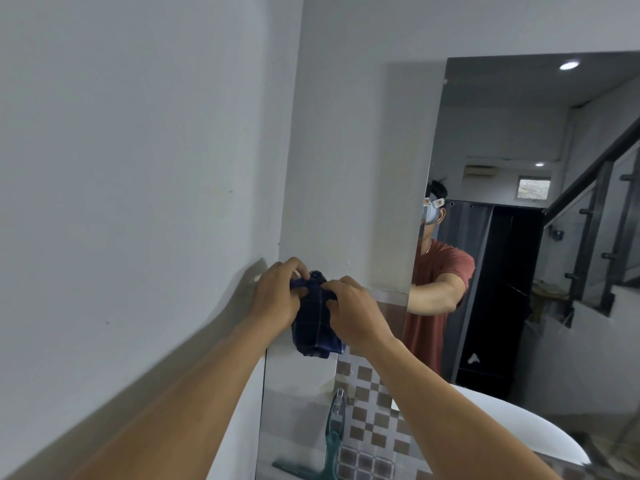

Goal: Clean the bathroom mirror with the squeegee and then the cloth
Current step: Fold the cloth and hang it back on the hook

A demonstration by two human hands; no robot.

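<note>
Cloth (316, 320), dark blue check, hangs bunched between the left hand (277, 296) and right hand (353, 310), each pinching its top with curled fingers (soft, light and floppy, I judge, so best gathered into a pad), mirror (519, 133) beyond the right hand, teal squeegee (332, 441) below both.

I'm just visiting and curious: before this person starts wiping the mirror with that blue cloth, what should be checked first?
1. Cloth held: ok. The left hand and right hand both grip the blue cloth.
2. Squeegee set aside: ok. The teal squeegee is low down, in neither hand.
3. Cloth gathered into a pad: not ok. Part of it hangs loose below the hands.
4. Cloth touching the mirror: cannot tell.
5. Streaks on the glass: cannot tell.
</note>
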